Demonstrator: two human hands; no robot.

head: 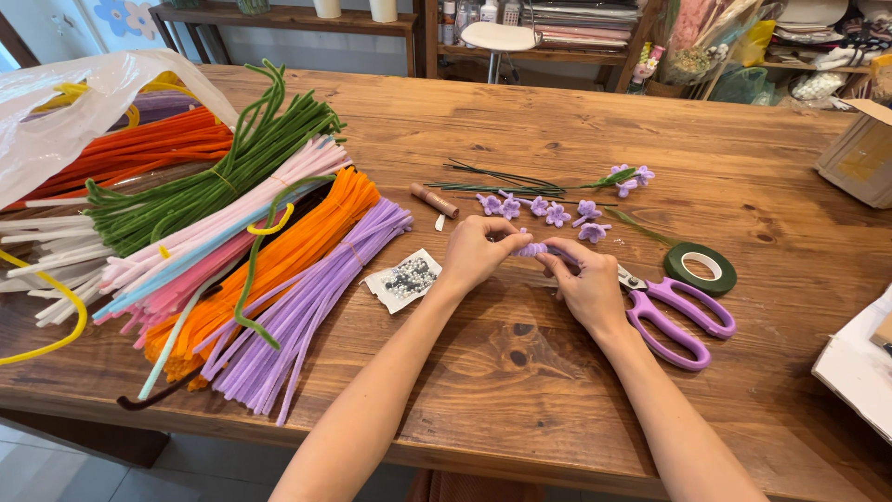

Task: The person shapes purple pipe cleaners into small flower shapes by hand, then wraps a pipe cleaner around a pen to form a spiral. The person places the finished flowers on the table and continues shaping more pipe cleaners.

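My left hand [476,253] and my right hand [585,284] meet over the wooden table [520,372], both pinching a short lilac pipe cleaner [531,248] between the fingertips. Just beyond them lie several small lilac pipe-cleaner flowers [548,212], and one flower on a green stem [627,178] beside thin green wires [492,181]. Purple-handled scissors [678,311] rest right of my right hand. A roll of green floral tape [701,268] lies past the scissors.
A big fan of pipe cleaners [232,242] in green, pink, orange, lilac and white covers the table's left side, partly under a plastic bag [84,102]. A small bag of beads [404,277] and a brown tube [434,200] lie near my left hand. A cardboard box [859,153] stands far right.
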